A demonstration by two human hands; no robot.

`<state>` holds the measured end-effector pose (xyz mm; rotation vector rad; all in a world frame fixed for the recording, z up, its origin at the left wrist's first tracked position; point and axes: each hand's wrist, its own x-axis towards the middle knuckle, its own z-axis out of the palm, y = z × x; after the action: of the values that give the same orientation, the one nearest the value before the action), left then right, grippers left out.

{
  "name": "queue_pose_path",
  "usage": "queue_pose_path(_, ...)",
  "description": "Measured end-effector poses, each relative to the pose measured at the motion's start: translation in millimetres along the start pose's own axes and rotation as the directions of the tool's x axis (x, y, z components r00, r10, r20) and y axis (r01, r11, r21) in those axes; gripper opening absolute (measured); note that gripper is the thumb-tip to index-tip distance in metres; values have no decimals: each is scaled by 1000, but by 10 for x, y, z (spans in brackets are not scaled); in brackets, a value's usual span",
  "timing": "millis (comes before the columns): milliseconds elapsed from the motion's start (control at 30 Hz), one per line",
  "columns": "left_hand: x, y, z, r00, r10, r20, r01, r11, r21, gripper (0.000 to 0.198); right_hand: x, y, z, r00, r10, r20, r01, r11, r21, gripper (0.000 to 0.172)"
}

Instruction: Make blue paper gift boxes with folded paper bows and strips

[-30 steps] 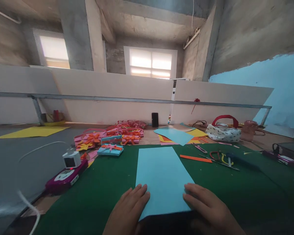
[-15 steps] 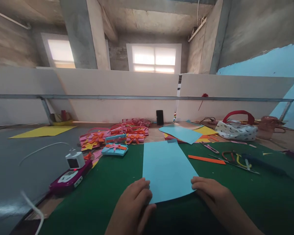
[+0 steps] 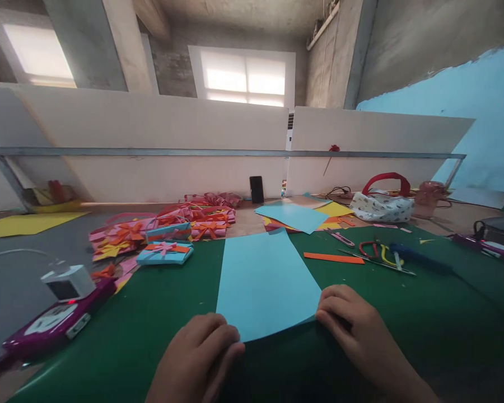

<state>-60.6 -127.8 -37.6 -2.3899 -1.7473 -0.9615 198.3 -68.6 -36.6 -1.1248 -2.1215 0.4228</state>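
A light blue sheet of paper lies in front of me on the green mat, its near edge curved and slightly raised. My left hand is closed at the sheet's near left corner, with fingers and thumb pinching it. At the near right corner, my right hand pinches the paper between thumb and fingers. An orange paper strip lies on the mat just right of the sheet. Past the sheet's far edge, more blue paper rests on yellow and orange pieces.
Folded paper gift packets with bows are piled at the left. A purple extension socket holds a white charger. Pliers, a pink cutter and a blue-handled tool lie right. A phone leans behind, near a cloth bag.
The view has turned right and tipped down a little. My right hand has closed more tightly on the sheet's near right corner; the left stays at its corner.
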Motion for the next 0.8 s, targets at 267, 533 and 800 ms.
queue_pose_path(267, 180, 57, -82, 955, -223, 194, 229, 974, -5, 27, 94, -39, 8, 997, 79, 24, -73, 981, -178, 16)
queue_pose_path(533, 247, 118, -120, 932, -286, 223, 282, 958, 52, 22, 130, -90, 5, 993, 105, 46, -92, 972, -217, 18)
queue_pose_path(800, 313, 166, -71, 908, -347, 234, 319, 936, 149, 35, 150, -112, -4, 989, 134, 63, -115, 963, -244, 17)
